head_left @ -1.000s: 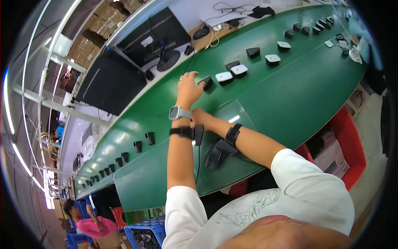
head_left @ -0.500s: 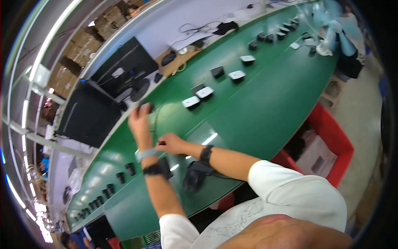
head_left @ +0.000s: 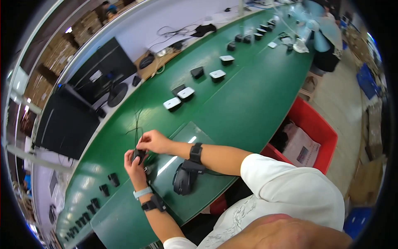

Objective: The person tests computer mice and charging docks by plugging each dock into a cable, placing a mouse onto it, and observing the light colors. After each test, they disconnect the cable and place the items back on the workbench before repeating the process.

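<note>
My left hand (head_left: 133, 164) is closed around a small black device (head_left: 140, 155), near the table's front left part. Against its upper side, the fingers of my right hand (head_left: 154, 141) are pinched together, where a thin black cable (head_left: 137, 121) runs in from the far side. The cable's end is hidden by the fingers. Below my right forearm, a dark rounded device (head_left: 182, 179) lies on a clear sheet (head_left: 194, 132) on the green table (head_left: 244, 108).
Several black units with white tops (head_left: 185, 93) stand across the far side. Small black pieces (head_left: 113, 179) line up at the left. Monitors (head_left: 101, 68) stand along the back edge. A red bin (head_left: 321, 139) sits right of the table. Another person (head_left: 323, 45) works at the far right.
My left hand has come back from the far edge toward me, and now holds the black device. My right hand has met it there. The view has shifted a little.
</note>
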### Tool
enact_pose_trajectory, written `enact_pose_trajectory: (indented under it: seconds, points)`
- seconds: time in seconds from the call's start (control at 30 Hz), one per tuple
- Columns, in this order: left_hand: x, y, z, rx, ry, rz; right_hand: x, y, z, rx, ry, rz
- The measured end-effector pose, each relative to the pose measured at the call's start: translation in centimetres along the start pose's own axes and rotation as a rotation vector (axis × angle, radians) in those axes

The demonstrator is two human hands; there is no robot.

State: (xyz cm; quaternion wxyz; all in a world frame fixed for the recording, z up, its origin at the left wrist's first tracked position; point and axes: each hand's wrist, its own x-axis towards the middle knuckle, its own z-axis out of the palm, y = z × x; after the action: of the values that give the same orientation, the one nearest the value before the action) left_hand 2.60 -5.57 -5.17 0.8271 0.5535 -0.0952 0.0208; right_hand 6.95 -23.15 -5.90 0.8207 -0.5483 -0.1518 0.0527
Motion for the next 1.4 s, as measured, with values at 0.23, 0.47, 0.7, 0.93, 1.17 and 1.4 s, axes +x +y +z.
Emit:
enact_pose_trajectory:
  seconds: [0.23, 0.47, 0.7, 0.93, 1.17, 1.4]
  points:
    - [-0.1, 0.2, 0.2, -0.022, -0.011, 0.007, -0.2, 0.6, 0.3, -0.108, 0.007, -0.076]
    - [-0.2, 0.1, 0.2, 0.021, -0.018, 0.033, -0.7, 0.2, 0.3, -0.176, -0.024, -0.065]
    - [-0.6, -0.1, 0.5, 0.122, 0.059, 0.044, -0.6, 0.0, 0.0, -0.151, -0.042, -0.025]
    - [-0.3, -0.1, 1.4, 0.255, 0.093, 0.022, -0.8, -1.0, 0.2, -0.087, 0.011, 0.097]
    - [-0.6, 0.8, 2.6, 1.341, 0.091, 0.878, 0.5, 0.8, -1.5, 0.184, 0.044, 0.071]
    - [-0.7, 0.0, 2.5, 1.377, 0.138, 0.946, 1.4, 1.8, -3.1, 0.27, -0.077, 0.112]
